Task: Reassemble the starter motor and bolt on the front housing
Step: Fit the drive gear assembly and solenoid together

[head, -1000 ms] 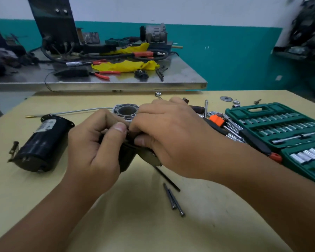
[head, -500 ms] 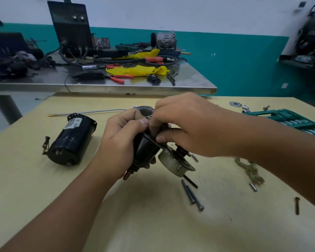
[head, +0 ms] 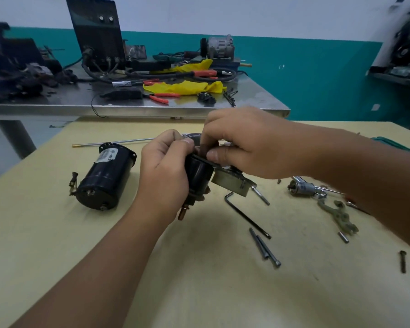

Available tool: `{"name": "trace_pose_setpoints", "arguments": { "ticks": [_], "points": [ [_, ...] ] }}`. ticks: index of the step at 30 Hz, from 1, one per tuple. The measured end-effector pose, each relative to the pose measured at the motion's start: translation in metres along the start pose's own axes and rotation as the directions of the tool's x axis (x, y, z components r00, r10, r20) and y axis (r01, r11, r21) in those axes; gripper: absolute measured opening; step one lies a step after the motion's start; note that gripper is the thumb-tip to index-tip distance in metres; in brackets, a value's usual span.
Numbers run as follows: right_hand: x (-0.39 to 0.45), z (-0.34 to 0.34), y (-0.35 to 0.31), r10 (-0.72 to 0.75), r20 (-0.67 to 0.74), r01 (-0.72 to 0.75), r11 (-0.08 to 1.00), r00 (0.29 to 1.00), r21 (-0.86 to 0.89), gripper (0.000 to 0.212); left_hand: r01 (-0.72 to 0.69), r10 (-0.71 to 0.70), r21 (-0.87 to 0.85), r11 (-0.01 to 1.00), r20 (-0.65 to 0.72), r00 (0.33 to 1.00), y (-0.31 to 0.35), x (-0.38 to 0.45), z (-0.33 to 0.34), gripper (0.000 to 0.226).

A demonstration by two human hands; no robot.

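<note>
Surface: pale wooden surface (head: 81, 245), a steel surface (head: 69, 104) behind it.
Motor body: black cylindrical motor body (head: 105, 177) on its side, left of the hands.
Left hand: left hand (head: 162, 171), grip wrapped round the black solenoid (head: 197, 174), raised above the surface.
Right hand: right hand (head: 251, 143), grip pinching the top of the bracket (head: 232, 179) joined to the solenoid.
Hex key: black hex key (head: 245, 215) lying beneath the bracket.
Long bolts: two long bolts (head: 264, 249) side by side, nearer the viewer.
</note>
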State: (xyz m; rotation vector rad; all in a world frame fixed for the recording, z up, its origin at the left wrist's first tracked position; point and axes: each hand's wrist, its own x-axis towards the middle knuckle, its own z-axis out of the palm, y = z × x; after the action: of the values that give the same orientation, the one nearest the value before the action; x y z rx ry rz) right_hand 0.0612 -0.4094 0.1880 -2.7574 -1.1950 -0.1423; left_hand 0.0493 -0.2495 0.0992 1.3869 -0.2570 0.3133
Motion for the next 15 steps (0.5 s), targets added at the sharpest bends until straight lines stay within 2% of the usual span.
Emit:
{"name": "trace_pose_setpoints", "arguments": {
  "ticks": [3,6,9,15],
  "points": [
    [0.001,0.002,0.002,-0.002,-0.003,0.002,1.000,1.000,-0.001,0.007,-0.021,0.021,0.015,1.000,-0.014,1.000,-0.001,0.000,-0.002,0.025],
    [0.002,0.007,0.003,0.009,0.017,-0.007,0.993,1.000,-0.119,0.012,-0.095,0.098,0.072,0.993,-0.033,0.995,-0.002,-0.002,-0.001,0.030],
    [0.002,0.010,0.005,0.010,-0.020,-0.014,0.970,1.000,-0.245,0.021,-0.172,0.178,0.112,0.979,-0.045,0.983,0.000,-0.005,0.001,0.032],
    [0.001,0.013,0.004,0.003,-0.076,-0.021,0.970,0.997,-0.243,0.035,-0.248,0.270,0.213,0.945,-0.082,0.959,0.002,-0.009,0.004,0.036]
  ]
}}
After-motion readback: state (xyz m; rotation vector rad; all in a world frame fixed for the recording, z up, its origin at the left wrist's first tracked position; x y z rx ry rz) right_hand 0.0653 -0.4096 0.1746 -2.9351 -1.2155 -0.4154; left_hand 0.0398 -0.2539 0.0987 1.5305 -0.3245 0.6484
